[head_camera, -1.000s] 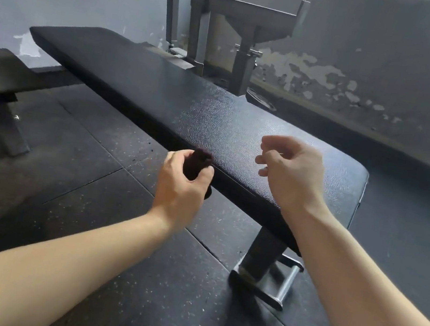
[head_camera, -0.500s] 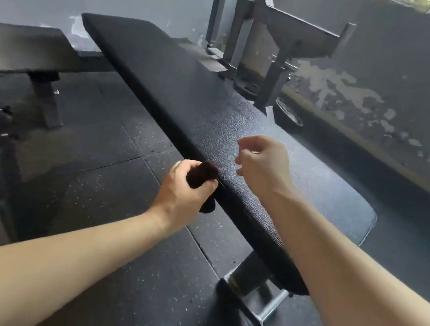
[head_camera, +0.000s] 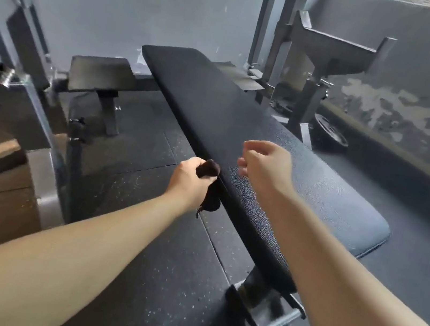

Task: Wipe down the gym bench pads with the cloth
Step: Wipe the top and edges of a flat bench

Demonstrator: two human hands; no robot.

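**One cloth at the edge of the bench pad, wiping barely begun**

From the head camera, we held the dark cloth bunched in our left hand, fingers curled tight round it and a short tail hanging below the fist. It sat against the near long side of the pad, about halfway along. We could not tell whether it pressed there or only brushed. Our right hand hovered just above the pad's top, its fingers loosely curled and holding nothing.

We judged the step to be bringing the cloth onto the pad. The next move called for lifting it over the edge, flattening it on the pebbled top, and drawing long strokes toward the far end. A second, smaller pad beyond on the left would need its turn too.
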